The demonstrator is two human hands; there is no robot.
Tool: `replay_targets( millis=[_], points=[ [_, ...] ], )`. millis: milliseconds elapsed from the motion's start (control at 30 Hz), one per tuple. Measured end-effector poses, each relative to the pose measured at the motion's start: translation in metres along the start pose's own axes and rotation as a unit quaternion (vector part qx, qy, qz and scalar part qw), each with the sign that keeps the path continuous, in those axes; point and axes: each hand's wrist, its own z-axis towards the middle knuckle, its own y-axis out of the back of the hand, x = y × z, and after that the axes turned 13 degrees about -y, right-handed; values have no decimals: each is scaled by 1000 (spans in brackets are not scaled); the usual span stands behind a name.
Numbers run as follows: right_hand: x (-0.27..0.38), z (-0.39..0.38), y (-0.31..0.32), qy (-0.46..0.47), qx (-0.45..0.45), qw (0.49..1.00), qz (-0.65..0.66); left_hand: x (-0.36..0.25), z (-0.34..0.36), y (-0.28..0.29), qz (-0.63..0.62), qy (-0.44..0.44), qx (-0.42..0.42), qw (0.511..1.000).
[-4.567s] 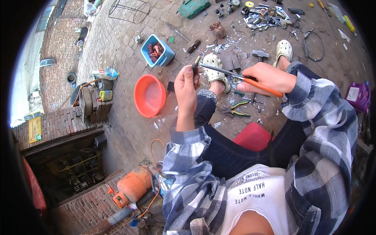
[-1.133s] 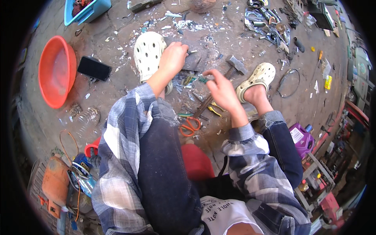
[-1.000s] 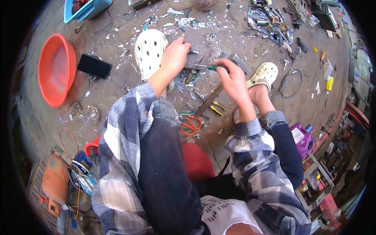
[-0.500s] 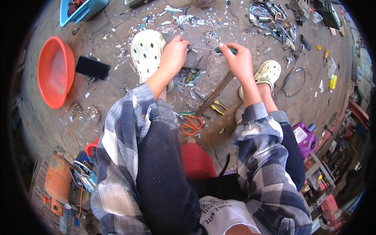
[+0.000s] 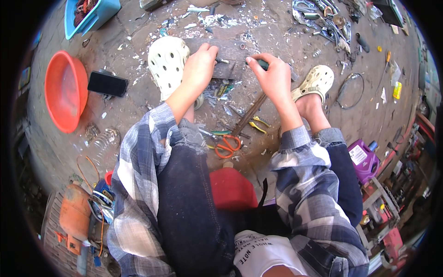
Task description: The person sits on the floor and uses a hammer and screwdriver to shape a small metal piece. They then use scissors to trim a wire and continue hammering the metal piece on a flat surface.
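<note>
Holding green tool (image 5: 263,64) | right hand (image 5: 275,77) overlaps hammer (image 5: 250,114) | phone (image 5: 107,84) beside basin (image 5: 68,94)

Head-worn fisheye, looking down, wide view

One left hand (image 5: 198,70) and one right hand (image 5: 274,79) — two hands in all. One short rod (image 5: 223,61) and one green-handled tool (image 5: 263,64). Two pale clogs (image 5: 167,64). One hammer (image 5: 250,114), one pair of orange-handled scissors (image 5: 218,149), one pair of yellow-handled pliers (image 5: 256,127), one dark phone (image 5: 108,84). One red basin (image 5: 65,92), one blue tub (image 5: 95,19), one purple jug (image 5: 365,162), one orange gas cylinder (image 5: 75,212). Loose metal parts (image 5: 319,19) and white fragments (image 5: 222,21) — both too many and too small for a sure count.
</note>
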Motion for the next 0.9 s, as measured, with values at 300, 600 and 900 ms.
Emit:
replay_targets(
  millis=[300,600,900],
  points=[
    [9,-23,2,81,-51,995,-8,-1,1,3,0,-22,1,1000],
    [8,-34,-8,123,-107,987,-11,3,0,1,-1,-26,-5,1000],
    [4,-37,-14,124,-97,987,-27,3,1,1,-9,-19,-9,1000]
  ],
)
